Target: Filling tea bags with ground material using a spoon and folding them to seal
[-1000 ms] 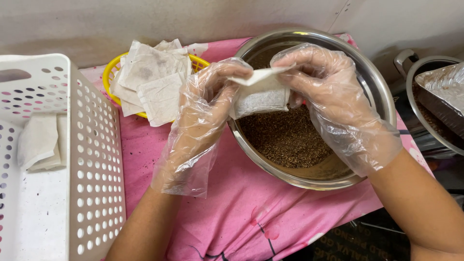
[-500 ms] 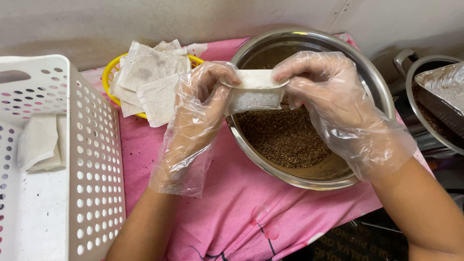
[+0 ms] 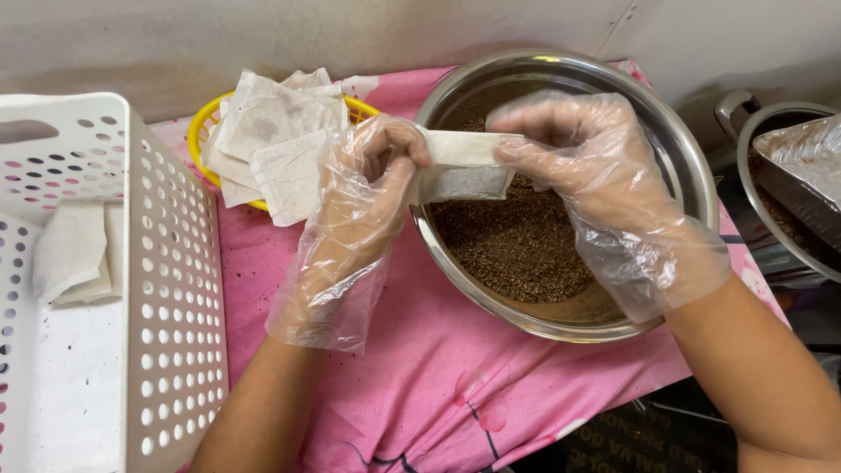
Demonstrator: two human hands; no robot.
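Head view: white filter pouch [image 3: 462, 165] (top folded), w/ dark filling.

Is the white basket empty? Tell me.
No, a few folded white sachets lie inside the white basket, against its far left side.

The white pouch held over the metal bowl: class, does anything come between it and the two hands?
Only thin clear plastic gloves. The left hand and right hand each pinch an end of the pouch above the bowl; nothing else intervenes.
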